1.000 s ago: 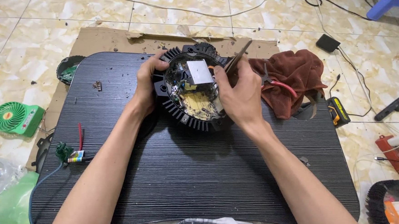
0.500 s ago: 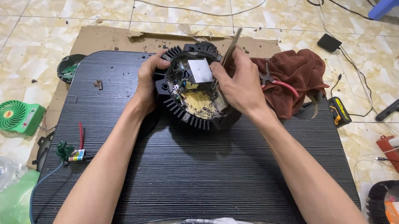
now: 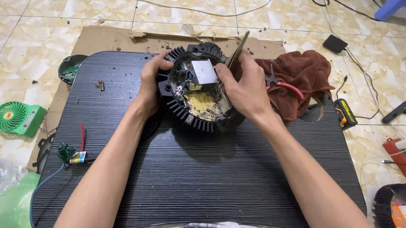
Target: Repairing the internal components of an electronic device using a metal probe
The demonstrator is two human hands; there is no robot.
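Holding a round black finned housing (image 3: 199,93) tilted up off the ribbed black board (image 3: 200,174), open side toward the camera, near the board's far edge, about mid-width. Left hand (image 3: 150,86) wraps the housing's left rim, grip closed on the fins, thumb over the top edge. Right hand (image 3: 244,86) sits on the right rim, fingers curled over it; it pinches a thin flat tool (image 3: 238,48) that sticks up past the far rim. Fingertips reach in next to a white square block (image 3: 203,71) in the upper part of the cavity. Below the block: a yellowish circuit board (image 3: 203,102) with small parts. The housing's lower edge looks to rest on the board, between both hands.

Around it:
- brown cloth (image 3: 300,73) just right of the right hand, at the board's far right corner, red-handled pliers (image 3: 283,85) lying on it
- cardboard sheet (image 3: 109,37) under the board's far edge
- small green wired part (image 3: 66,153) near the board's left edge
- green handheld fan (image 3: 15,117) on the tiled floor (image 3: 32,8), left of the board
- second black finned housing (image 3: 394,214) on the floor off the near right corner
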